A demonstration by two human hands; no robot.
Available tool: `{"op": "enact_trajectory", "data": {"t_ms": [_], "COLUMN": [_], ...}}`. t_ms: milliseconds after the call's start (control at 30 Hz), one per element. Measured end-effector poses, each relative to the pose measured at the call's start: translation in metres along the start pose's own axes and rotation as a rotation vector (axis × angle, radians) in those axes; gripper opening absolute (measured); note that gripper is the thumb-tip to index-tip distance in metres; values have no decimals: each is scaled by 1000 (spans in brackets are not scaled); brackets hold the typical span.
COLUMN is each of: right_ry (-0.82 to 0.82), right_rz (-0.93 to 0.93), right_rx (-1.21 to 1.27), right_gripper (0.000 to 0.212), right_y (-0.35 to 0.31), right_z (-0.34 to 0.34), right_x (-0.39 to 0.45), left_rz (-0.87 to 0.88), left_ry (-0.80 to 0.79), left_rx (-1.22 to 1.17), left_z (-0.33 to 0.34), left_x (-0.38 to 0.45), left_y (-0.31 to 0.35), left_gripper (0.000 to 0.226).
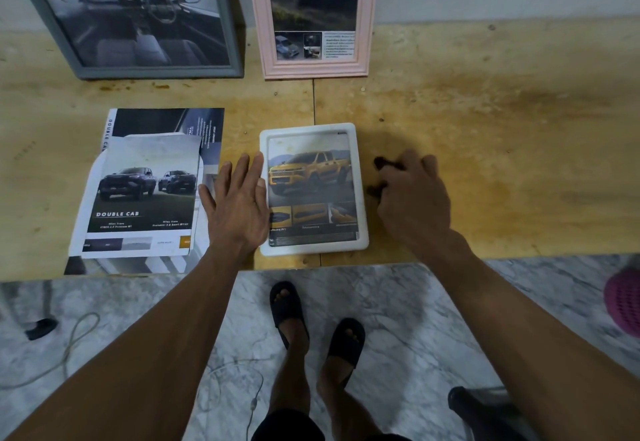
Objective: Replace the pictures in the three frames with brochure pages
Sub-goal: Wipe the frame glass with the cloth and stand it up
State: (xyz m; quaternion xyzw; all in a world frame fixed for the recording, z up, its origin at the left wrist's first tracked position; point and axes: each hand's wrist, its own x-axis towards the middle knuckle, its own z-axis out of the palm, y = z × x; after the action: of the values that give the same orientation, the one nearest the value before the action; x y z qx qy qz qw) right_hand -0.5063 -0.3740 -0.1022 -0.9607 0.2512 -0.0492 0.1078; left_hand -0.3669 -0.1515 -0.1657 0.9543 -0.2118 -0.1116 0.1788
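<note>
A small white frame lies flat near the table's front edge, showing a brochure page with a yellow pickup. My left hand rests flat with spread fingers against the frame's left side, holding nothing. My right hand hovers just right of the frame, fingers curled, with small dark bits at the fingertips that I cannot identify. A grey frame with a car-interior page and a pink frame with a truck page lean against the wall. Loose brochure pages lie in a pile at the left.
The wooden table runs along the wall, its front edge just below the white frame. My feet in black sandals stand on the marble floor. A cable lies on the floor at left; a pink object sits at the right edge.
</note>
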Motion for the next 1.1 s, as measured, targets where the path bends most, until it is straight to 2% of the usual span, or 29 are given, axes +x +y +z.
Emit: {"op": "enact_trajectory", "data": {"t_ms": [67, 167, 400, 733, 867, 933, 967, 1100], "right_ry": [58, 71, -100, -188, -28, -10, -51, -249], "right_rz": [159, 246, 364, 448, 361, 269, 253, 453], "right_rx": [42, 97, -21, -29, -98, -32, 35, 492], "right_gripper": [20, 27, 49, 56, 40, 33, 29, 23], "right_y": [17, 30, 22, 8, -11, -26, -33, -50], "right_z": [5, 15, 30, 12, -2, -3, -2, 9], "right_x": [5, 3, -14, -17, -14, -9, -7, -1], "left_rz": [-1, -3, 5, 10, 6, 27, 33, -141], "left_ry": [-3, -6, -15, -32, -59, -34, 1, 77], "left_rx": [-1, -7, 3, 9, 9, 31, 35, 11], "left_z": [0, 0, 0, -4, -7, -10, -13, -21], "left_x": [0, 0, 0, -1, 1, 3, 4, 0], "left_y": [0, 0, -1, 2, 4, 7, 9, 24], "left_gripper": [51, 51, 53, 52, 52, 51, 49, 32]}}
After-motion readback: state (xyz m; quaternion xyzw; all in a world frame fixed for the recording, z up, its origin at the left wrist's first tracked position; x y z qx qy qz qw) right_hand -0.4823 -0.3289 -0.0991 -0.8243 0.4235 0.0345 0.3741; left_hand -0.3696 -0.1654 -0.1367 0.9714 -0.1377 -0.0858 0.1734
